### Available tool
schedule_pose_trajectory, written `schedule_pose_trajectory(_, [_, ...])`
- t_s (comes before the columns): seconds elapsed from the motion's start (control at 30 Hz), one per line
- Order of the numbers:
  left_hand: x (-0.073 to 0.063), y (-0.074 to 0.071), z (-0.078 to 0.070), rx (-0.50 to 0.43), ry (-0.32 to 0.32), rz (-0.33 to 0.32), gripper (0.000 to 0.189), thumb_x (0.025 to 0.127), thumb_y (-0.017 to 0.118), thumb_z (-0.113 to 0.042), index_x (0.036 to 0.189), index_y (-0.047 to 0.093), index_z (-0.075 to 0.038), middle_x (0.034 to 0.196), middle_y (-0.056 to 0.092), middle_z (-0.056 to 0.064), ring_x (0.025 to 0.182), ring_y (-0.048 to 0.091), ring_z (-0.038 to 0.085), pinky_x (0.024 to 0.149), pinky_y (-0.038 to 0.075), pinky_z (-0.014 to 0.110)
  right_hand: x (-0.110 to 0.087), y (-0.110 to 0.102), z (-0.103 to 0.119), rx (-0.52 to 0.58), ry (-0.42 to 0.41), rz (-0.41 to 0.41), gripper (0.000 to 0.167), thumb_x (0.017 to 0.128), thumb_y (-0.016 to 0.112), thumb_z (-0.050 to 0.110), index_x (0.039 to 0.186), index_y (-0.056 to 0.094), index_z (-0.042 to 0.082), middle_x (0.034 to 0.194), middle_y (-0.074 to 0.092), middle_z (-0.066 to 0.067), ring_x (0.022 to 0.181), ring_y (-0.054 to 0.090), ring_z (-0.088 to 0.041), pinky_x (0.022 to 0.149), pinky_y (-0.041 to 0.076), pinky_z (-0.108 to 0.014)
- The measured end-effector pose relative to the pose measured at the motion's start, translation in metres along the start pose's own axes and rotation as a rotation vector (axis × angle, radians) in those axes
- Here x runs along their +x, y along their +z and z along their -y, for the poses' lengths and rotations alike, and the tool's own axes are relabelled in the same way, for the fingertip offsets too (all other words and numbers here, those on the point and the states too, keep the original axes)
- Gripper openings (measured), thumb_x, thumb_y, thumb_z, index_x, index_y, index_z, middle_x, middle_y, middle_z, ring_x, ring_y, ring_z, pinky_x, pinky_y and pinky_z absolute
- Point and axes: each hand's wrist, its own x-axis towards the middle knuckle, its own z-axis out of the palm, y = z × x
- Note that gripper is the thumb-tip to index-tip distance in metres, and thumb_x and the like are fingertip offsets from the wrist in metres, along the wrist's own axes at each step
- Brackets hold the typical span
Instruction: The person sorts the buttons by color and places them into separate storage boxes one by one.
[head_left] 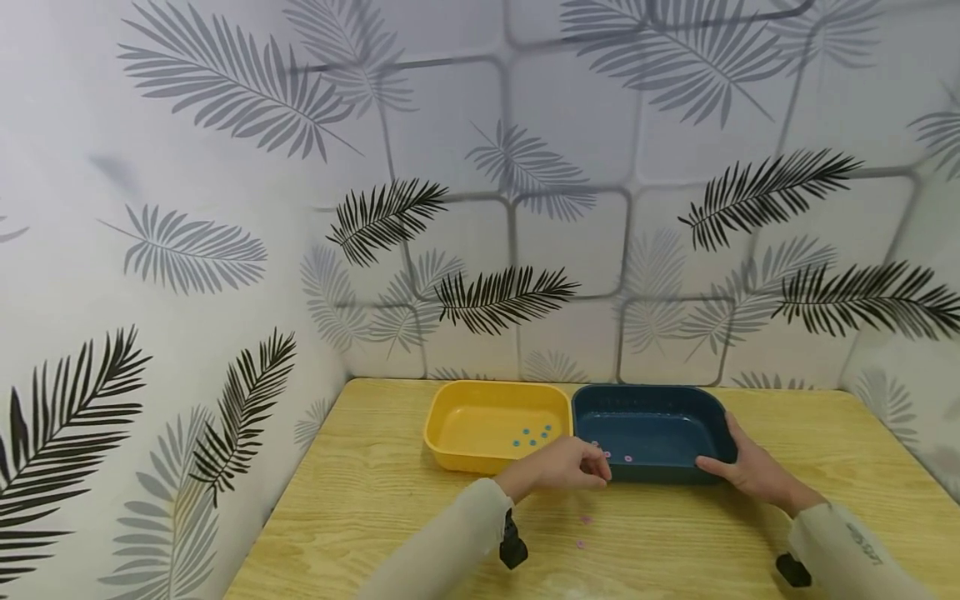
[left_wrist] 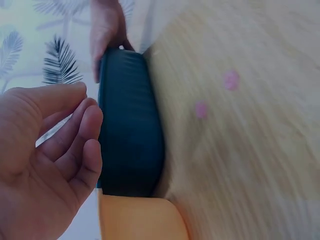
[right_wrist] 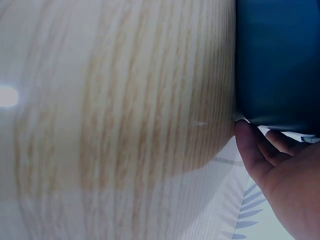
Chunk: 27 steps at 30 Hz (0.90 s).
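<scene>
My left hand (head_left: 566,464) hovers over the front left corner of a dark blue tray (head_left: 645,473). Its fingers curl and the thumb tip comes close to the index fingertip; whether a small piece sits between them cannot be seen. My right hand (head_left: 757,471) grips the tray's right end, thumb at the front rim and fingers along the outer side. Small pink rings lie inside the blue tray, one pink ring (head_left: 628,458) plainly visible. Two more pink pieces, a nearer one (head_left: 581,544) and a farther one (head_left: 587,519), lie on the table before the tray.
A yellow tray (head_left: 435,450) stands against the blue tray's left side, with several small blue rings (head_left: 533,442) in it. Both trays sit on a wood-grain table (head_left: 360,467). Behind it rises a leaf-patterned wall (head_left: 570,342).
</scene>
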Motion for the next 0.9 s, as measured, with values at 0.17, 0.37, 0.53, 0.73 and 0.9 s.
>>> schedule_pose_trajectory(0.17, [-0.010,0.003,0.006,0.005,0.024,0.128,0.012,0.091,0.065,-0.015,0.099,0.071,-0.008,0.084,0.064,-0.014,0.075,0.056,-0.004,0.067,0.046,0.012,0.000,-0.002,0.000,-0.031,-0.009,-0.018,0.109,0.090,0.063,0.040,0.143,-0.021,-0.005,0.144,-0.005,-0.043,0.125,0.012,-0.063,0.094,0.021,-0.071])
schedule_pose_trajectory(0.37, [-0.020,0.009,0.012,0.016,0.048,0.261,0.016,0.089,0.068,-0.014,0.103,0.070,-0.008,0.083,0.064,-0.011,0.073,0.056,-0.003,0.066,0.047,0.013,-0.001,0.000,0.002,-0.022,-0.015,-0.019,0.108,0.090,0.063,0.039,0.143,-0.019,-0.007,0.144,-0.005,-0.042,0.126,0.012,-0.063,0.095,0.020,-0.071])
schedule_pose_trajectory(0.53, [-0.022,0.017,0.016,0.142,0.090,0.269,0.021,0.084,0.073,-0.017,0.104,0.070,-0.011,0.079,0.062,-0.013,0.071,0.055,-0.006,0.064,0.045,0.010,-0.001,-0.001,0.003,-0.018,-0.008,-0.012,0.108,0.091,0.062,0.039,0.143,-0.021,-0.006,0.144,-0.006,-0.043,0.125,0.011,-0.063,0.095,0.020,-0.071])
schedule_pose_trajectory(0.73, [-0.021,0.022,0.018,0.193,0.105,0.304,0.018,0.084,0.074,-0.016,0.101,0.070,-0.012,0.076,0.060,-0.013,0.069,0.054,-0.004,0.062,0.044,0.010,-0.001,-0.002,0.003,-0.023,-0.003,-0.006,0.108,0.091,0.062,0.041,0.143,-0.021,-0.006,0.143,-0.006,-0.043,0.125,0.012,-0.063,0.095,0.021,-0.071])
schedule_pose_trajectory(0.9, [-0.023,0.026,0.018,0.207,0.104,0.321,0.013,0.086,0.072,-0.016,0.099,0.070,-0.012,0.077,0.061,-0.013,0.068,0.054,-0.005,0.062,0.044,0.010,0.000,-0.001,0.000,-0.016,-0.008,0.011,0.107,0.092,0.060,0.040,0.143,-0.022,-0.004,0.144,-0.007,-0.043,0.125,0.013,-0.063,0.094,0.024,-0.070])
